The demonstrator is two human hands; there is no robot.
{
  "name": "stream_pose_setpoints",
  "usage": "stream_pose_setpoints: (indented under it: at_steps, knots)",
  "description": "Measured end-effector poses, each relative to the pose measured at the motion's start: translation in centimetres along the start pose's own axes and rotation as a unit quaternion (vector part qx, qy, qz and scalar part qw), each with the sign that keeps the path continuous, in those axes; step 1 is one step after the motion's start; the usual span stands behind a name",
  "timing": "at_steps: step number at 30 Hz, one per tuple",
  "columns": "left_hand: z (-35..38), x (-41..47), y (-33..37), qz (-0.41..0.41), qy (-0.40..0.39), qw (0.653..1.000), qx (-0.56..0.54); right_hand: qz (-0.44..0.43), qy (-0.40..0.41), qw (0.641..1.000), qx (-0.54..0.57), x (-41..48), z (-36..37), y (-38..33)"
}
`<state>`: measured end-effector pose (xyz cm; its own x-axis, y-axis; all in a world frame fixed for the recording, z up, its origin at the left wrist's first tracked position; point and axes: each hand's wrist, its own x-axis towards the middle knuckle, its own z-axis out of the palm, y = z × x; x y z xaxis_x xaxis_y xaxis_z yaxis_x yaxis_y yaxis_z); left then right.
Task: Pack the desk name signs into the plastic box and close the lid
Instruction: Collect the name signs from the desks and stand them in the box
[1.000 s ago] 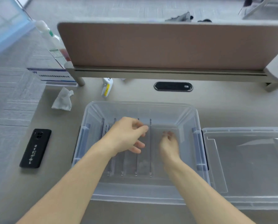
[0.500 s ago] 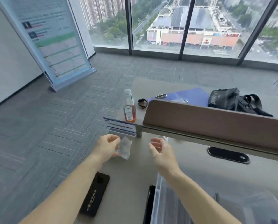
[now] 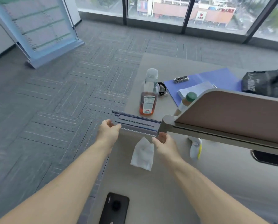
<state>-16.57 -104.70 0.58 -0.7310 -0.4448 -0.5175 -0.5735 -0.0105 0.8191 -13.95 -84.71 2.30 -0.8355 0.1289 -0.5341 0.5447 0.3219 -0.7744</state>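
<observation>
A clear acrylic desk name sign (image 3: 136, 123) with a white and blue printed card stands at the desk's left edge, beside the end of the partition. My left hand (image 3: 109, 131) pinches the sign's left end. My right hand (image 3: 163, 141) reaches the sign's lower right corner with fingers curled around it. The plastic box and its lid are out of view.
A crumpled tissue (image 3: 142, 153) lies just below the sign. A bottle with orange liquid (image 3: 148, 94) stands behind it. The brown partition (image 3: 232, 113) runs to the right. A black phone (image 3: 115, 208) lies near the front edge. A white and yellow object (image 3: 195, 147) lies under the partition.
The view swung up from the box to the desk's left end. Both hands left the box, passed over the tissue and now grip the ends of the name sign.
</observation>
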Motion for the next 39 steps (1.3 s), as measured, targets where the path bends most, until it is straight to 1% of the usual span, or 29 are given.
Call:
stream_pose_setpoints:
  at_steps: [3,10,14,17,19,22,24,26,29,31,32,34,37,39]
  knots:
    - [0.9,1.8,-0.3,-0.001,0.032,0.999,-0.003,0.015,0.005,1.000,0.009,1.8,0.8,0.3]
    - [4.0,2.1,-1.5,0.076,0.092,0.989,0.083,-0.004,-0.012,1.000,0.004,3.5,1.6,0.9]
    - [4.6,1.3,-3.0,0.069,0.178,0.979,0.075,0.009,-0.018,1.000,0.003,3.7,0.8,1.4]
    - [4.3,-0.6,-4.3,0.071,0.210,0.973,0.070,0.024,-0.029,0.999,-0.009,3.2,-0.3,1.8]
    - [4.0,-2.2,-5.0,0.115,0.201,0.967,0.105,0.035,-0.040,0.999,-0.004,2.7,-1.1,2.1]
    - [4.0,-4.3,-6.4,0.208,0.161,0.947,0.185,0.036,-0.049,0.998,0.003,2.1,-2.0,2.6]
    - [4.2,-5.9,-6.8,0.230,0.150,0.943,0.186,0.029,-0.060,0.998,0.007,1.2,-2.5,2.7]
    - [4.4,-7.8,-6.7,0.236,0.167,0.940,0.179,0.021,-0.071,0.997,0.017,0.3,-3.3,3.0]
    - [4.4,-11.5,-5.9,0.276,0.189,0.925,0.180,0.009,-0.074,0.997,0.035,-1.4,-5.0,3.2]
    - [3.6,-13.5,-5.4,0.298,0.211,0.917,0.159,-0.002,-0.071,0.997,0.034,-2.0,-5.9,3.1]
    - [3.5,-15.7,-4.8,0.308,0.221,0.914,0.147,-0.015,-0.074,0.996,0.039,-3.3,-7.6,3.0]
    - [2.3,-18.3,-3.6,0.305,0.210,0.922,0.111,-0.052,-0.076,0.994,0.050,-4.5,-9.2,2.5]
    - [1.3,-23.4,-1.3,0.300,0.137,0.944,0.028,-0.111,-0.093,0.986,0.086,-7.2,-11.6,1.3]
    - [1.6,-27.5,0.0,0.309,0.080,0.947,-0.017,-0.160,-0.103,0.976,0.108,-9.5,-13.5,1.0]
